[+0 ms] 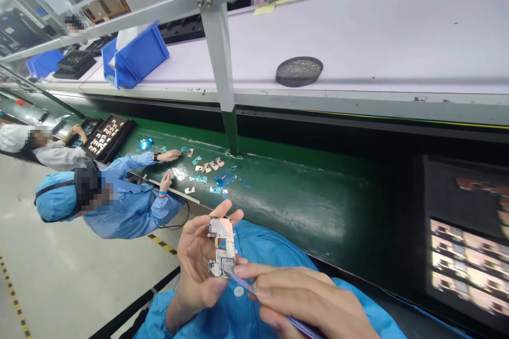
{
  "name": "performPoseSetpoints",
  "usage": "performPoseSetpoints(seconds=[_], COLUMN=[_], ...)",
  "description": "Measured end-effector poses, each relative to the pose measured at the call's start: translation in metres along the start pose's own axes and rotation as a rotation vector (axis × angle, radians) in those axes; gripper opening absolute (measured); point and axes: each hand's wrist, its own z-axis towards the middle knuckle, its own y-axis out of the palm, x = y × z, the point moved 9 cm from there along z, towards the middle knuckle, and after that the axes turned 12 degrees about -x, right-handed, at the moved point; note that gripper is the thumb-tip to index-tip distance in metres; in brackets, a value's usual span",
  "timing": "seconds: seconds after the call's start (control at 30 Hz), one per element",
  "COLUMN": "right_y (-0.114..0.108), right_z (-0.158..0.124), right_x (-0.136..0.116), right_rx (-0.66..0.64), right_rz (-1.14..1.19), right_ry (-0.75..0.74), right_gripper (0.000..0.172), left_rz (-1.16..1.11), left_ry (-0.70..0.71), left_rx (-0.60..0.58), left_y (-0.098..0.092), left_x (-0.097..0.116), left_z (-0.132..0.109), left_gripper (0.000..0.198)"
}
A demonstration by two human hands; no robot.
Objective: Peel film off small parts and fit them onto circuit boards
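My left hand (196, 254) is closed around the edges of a small phone circuit board (225, 246), held upright in front of my blue coat. Silver shields, a pinkish patch and dark connectors show on the board. In my right hand (302, 296) is a slim purple-blue pair of tweezers (292, 322), gripped like a pen. Its tip meets the lower part of the board, near a metal slot. The exact contact at the tip is too small to make out.
A black tray (409, 254) with rows of boards lies at the right. Several loose boards (207, 167) and blue film lie on the green bench (294, 206). A co-worker in blue (131, 201) works at the left. A metal post (222, 63) rises ahead, near a round black dish (299, 72).
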Motion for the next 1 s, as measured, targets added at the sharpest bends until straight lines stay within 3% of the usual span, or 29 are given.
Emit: performPoseSetpoints(seconds=[0.13,0.37,1.0], right_y=[-0.003,0.001,-0.01], right_z=[-0.005,-0.006,-0.002], right_x=[0.005,0.014,0.018], right_rx=[0.044,-0.005,0.044], right_rz=[0.067,0.186,0.177], right_ry=[0.009,0.039,0.082], right_gripper=[0.019,0.027,0.016], left_rz=[-0.008,-0.019,0.02], left_ry=[0.002,0.015,-0.003], left_rx=[-0.012,0.02,0.023], left_y=[0.002,0.0,0.001], left_x=[-0.001,-0.001,-0.007], left_z=[-0.002,-0.001,0.001], left_gripper=[0.062,0.063,0.063])
